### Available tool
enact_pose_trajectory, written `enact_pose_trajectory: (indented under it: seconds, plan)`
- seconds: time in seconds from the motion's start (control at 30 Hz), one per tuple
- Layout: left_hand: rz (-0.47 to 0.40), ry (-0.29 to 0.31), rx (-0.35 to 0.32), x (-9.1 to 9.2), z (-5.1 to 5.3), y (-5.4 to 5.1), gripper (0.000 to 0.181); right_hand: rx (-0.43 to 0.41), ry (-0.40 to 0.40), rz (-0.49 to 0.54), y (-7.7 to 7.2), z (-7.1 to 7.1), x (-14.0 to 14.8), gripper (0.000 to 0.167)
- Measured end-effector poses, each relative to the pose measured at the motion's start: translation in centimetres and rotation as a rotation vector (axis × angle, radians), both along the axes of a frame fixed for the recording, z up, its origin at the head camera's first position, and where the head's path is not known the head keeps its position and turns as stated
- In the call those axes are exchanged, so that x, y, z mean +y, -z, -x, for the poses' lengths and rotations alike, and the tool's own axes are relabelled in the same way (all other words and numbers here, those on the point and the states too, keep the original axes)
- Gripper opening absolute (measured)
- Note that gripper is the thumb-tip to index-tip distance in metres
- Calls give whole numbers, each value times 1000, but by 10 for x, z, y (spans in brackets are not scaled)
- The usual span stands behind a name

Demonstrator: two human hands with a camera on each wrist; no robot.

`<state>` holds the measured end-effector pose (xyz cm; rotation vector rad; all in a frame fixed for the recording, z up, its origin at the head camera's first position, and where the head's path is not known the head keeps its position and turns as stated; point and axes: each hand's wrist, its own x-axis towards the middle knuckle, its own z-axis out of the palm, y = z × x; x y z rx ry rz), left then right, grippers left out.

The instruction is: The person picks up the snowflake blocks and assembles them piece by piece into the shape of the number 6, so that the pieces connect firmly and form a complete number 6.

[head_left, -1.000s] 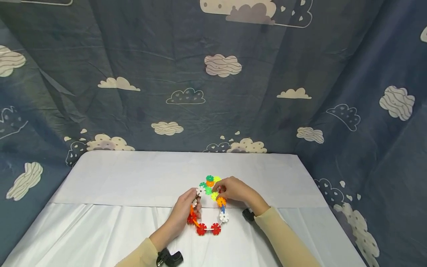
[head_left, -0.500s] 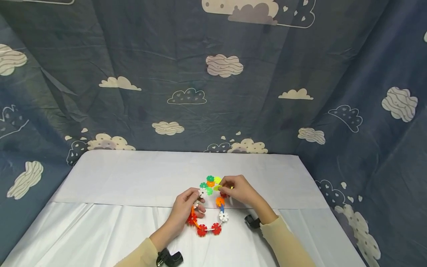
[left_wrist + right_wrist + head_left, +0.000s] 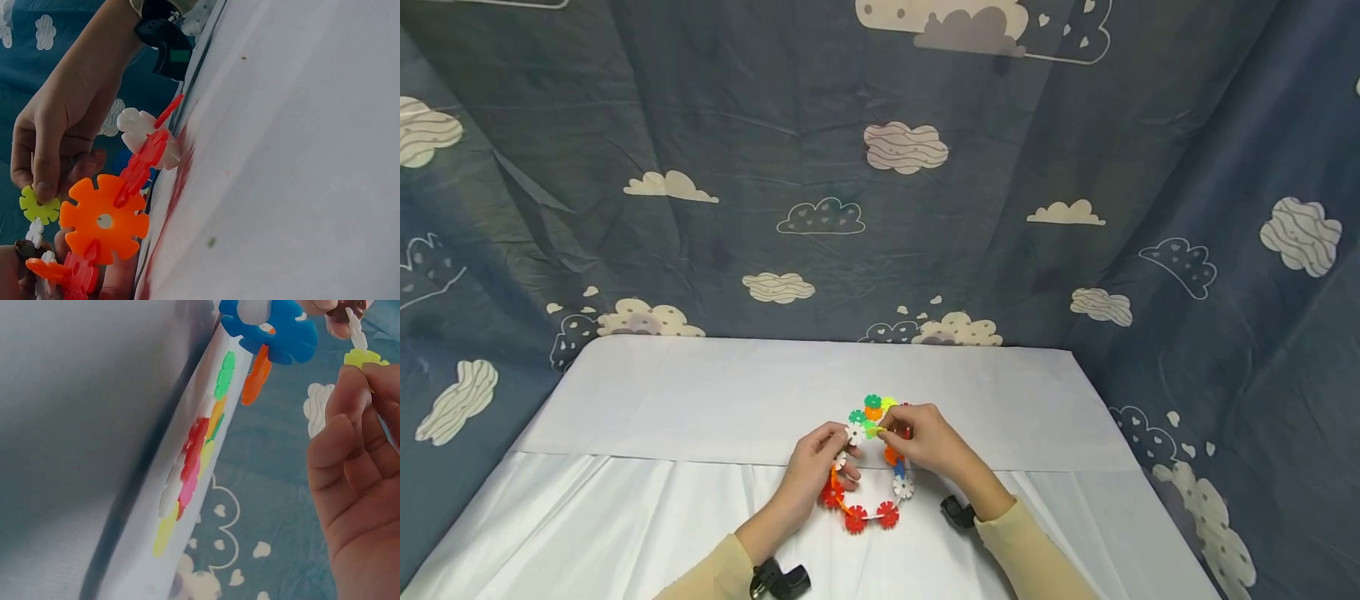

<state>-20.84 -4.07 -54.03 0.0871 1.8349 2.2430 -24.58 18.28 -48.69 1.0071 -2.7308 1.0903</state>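
Right hand pinches yellow disc – lower left of left-wrist view, just above white disc, edges apparently touching. Left hand grips chain – lower centre, head view.

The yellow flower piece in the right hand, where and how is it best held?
Probably pinched between thumb and finger on the edge away from the white piece, coming from the person's right, as the right hand does. The yellow flower piece is thin and flat with a notched rim, and its other edge faces the white piece, so that edge should stay free.
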Motion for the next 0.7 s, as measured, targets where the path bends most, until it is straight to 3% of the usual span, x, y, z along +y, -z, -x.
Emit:
enact_pose_trajectory:
  seconds: [0.3, 0.7]
  plan:
    - [8, -17, 9, -1, -1, 0, 30, 184, -37, -81, -3, -8, -7, 5]
    - [9, -17, 10, -3, -1, 1, 30, 252, -93, -65, 10, -7, -12, 4]
